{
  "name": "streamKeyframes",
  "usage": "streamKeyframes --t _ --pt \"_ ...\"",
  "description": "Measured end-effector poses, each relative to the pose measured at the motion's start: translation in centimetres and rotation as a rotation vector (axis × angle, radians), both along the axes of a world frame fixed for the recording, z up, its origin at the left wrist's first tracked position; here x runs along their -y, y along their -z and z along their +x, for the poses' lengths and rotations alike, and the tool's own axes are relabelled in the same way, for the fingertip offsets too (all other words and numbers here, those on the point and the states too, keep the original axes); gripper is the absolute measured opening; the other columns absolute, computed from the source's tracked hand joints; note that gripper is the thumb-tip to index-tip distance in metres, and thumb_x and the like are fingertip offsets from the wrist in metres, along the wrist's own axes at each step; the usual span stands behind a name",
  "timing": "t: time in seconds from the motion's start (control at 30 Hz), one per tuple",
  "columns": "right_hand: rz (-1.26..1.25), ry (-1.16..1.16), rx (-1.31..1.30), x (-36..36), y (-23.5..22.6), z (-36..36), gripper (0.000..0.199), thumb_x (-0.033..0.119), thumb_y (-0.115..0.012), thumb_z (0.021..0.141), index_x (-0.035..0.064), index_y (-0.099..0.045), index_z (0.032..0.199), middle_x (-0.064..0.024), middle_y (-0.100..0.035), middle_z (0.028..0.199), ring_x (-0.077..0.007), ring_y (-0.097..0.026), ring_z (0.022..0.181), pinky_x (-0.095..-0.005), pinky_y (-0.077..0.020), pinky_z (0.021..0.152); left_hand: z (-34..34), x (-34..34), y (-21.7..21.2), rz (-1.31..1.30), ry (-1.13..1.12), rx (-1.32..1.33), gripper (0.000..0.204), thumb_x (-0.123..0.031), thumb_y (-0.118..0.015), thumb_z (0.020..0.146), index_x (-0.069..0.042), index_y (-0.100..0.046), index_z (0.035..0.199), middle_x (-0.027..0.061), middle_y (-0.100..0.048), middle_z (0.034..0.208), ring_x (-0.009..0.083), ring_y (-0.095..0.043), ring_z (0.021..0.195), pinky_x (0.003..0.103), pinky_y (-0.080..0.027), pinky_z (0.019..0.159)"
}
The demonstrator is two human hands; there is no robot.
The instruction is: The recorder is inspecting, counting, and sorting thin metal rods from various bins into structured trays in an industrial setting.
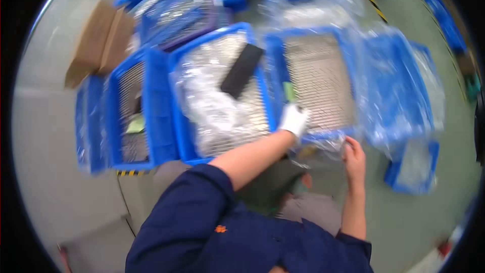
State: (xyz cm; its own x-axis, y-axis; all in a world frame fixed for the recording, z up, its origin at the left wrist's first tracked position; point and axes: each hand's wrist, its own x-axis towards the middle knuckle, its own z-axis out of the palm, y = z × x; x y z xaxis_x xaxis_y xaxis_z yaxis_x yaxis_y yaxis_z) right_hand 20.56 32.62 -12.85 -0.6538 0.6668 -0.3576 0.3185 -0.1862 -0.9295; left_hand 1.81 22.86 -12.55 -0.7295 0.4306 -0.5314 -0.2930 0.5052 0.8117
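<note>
Left hand, openness unclear, reached the blue crate; right hand half-curled beside plastic film. I could verify neither hold. A black block lay leftward.

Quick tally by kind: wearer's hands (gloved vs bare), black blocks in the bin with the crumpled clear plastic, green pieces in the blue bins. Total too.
Gloved hand: 1 (left)
Bare hand: 1 (right)
Black block: 1
Green pieces: 2 (brighter piece, paler piece)
Total: 5
</note>
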Motion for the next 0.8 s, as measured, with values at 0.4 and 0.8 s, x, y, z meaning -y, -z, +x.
streamKeyframes --t 0.4,0.8 --pt "-0.133 0.025 -0.032 1.4 1.7 4.3 0.022 0.013 -0.05 0.083 0.006 -0.056 0.102 0.0053 -0.045 0.061 -0.002 -0.041 0.054 -0.0168 -0.0341 0.05 0.3 -4.5 9.3 -0.049 -0.133 -0.001 0.048 -0.027 -0.051 0.074 0.0 -0.044 0.113 0.0205 -0.053 0.106 0.0323 -0.052 0.096 0.035 -0.04 0.082" --pt "-0.247 0.052 -0.027 0.5 0.9 4.5 0.023 0.01 -0.046 0.084 0.0016 -0.052 0.105 0.0052 -0.044 0.065 -0.0026 -0.041 0.058 -0.0158 -0.0343 0.054 1.0 -5.8 9.4 -0.051 -0.084 0.092 0.052 -0.029 -0.051 0.076 0.0 -0.04 0.118 0.0134 -0.047 0.113 0.023 -0.045 0.099 0.031 -0.034 0.086"
